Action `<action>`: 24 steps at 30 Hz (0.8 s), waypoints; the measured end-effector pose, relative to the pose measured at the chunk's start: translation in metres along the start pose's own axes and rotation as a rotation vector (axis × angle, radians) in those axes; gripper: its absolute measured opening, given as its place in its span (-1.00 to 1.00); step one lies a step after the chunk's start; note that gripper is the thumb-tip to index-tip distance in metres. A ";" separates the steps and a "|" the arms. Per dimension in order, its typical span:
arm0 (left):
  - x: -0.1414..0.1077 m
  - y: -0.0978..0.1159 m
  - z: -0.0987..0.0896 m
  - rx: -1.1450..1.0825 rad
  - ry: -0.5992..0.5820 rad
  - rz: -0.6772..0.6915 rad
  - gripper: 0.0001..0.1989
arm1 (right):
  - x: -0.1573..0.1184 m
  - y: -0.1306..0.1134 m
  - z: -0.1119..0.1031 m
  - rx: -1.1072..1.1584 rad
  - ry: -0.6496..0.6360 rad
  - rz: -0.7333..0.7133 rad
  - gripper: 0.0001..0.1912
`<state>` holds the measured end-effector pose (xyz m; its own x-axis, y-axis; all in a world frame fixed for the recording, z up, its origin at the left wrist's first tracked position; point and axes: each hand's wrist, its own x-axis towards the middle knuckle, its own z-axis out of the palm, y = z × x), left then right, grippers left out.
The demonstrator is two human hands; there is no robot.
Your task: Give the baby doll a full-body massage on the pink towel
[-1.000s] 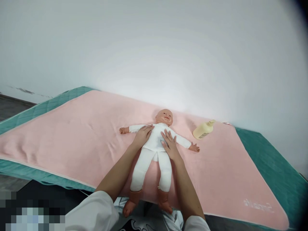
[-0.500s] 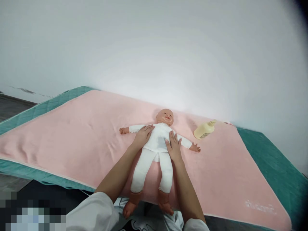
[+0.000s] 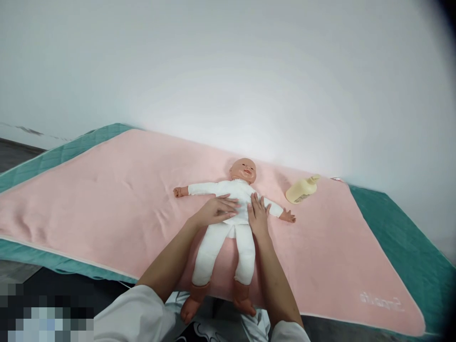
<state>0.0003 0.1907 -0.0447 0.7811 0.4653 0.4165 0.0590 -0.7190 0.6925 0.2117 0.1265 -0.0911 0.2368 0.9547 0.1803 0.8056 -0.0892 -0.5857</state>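
Pale wall behind the doll. Green quilted cover to both sides of the doll. Pink mat under the doll's body. Doll: on its back, in white, arms spread, head toward the wall. Left hand: grip unclosed, fingers extended over the doll's belly. Right hand: grip unclosed, flat along the doll's left side. Yellow pump bottle beyond the doll's left arm.

Wall: plain, pale grey-white, brightest low at centre, dimmer toward the corners; dark scuff at lower left. Surface: green-covered, against the wall, pink mat spread over it. Floor: grey, far left.
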 end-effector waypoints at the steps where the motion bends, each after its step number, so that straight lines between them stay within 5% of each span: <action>1: 0.000 0.002 0.000 -0.048 -0.043 0.004 -0.70 | 0.000 0.000 0.000 0.005 0.001 0.002 -0.36; 7: 0.003 0.008 -0.001 -0.039 -0.240 -0.033 -0.65 | 0.001 0.002 0.002 0.034 0.007 0.004 -0.39; 13: 0.005 0.003 0.002 0.098 -0.195 -0.105 -0.45 | 0.001 0.002 0.002 0.036 0.016 0.012 -0.42; 24: 0.014 -0.014 0.009 0.311 -0.065 -0.261 -0.44 | 0.001 0.001 0.002 0.073 0.036 0.013 -0.43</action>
<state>0.0163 0.2024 -0.0535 0.7521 0.6264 0.2051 0.4377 -0.7073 0.5552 0.2117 0.1278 -0.0933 0.2674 0.9425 0.2003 0.7608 -0.0790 -0.6442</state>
